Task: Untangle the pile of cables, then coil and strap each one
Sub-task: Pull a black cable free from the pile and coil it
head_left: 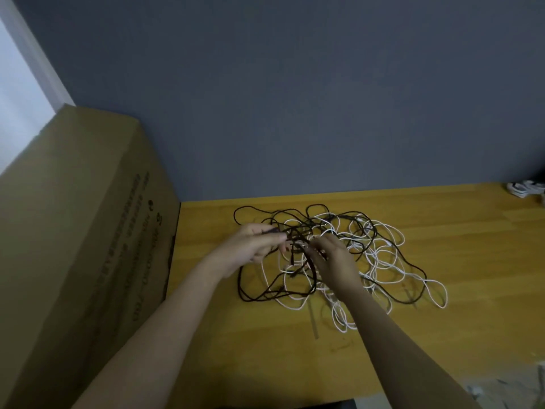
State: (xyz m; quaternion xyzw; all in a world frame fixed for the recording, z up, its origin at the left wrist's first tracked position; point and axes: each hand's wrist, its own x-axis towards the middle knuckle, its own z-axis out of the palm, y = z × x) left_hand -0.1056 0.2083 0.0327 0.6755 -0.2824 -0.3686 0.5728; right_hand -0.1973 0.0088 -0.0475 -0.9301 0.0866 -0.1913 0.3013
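- my left hand [250, 246] has its fingers curled around a strand of dark cable [298, 231], pinching it near the left side of the pile.
- my right hand [333, 261] sits just beside the left, fingers bent down into the middle of the tangle; it looks to be gripping dark strands, though the exact hold is blurred.
- the dark cable loops out from both hands, running toward the wall and round the near left of the heap.
- white cable [383, 261] is woven through the dark one and spreads mostly to the right, with loops trailing toward me.
- the whole pile lies on the wooden tabletop [472, 231], roughly in the middle, near the grey wall [295, 98].
- a big cardboard box [73, 231] stands at the table's left edge.
- a small white bundle [525, 188] rests at the far right corner, well apart from the pile.
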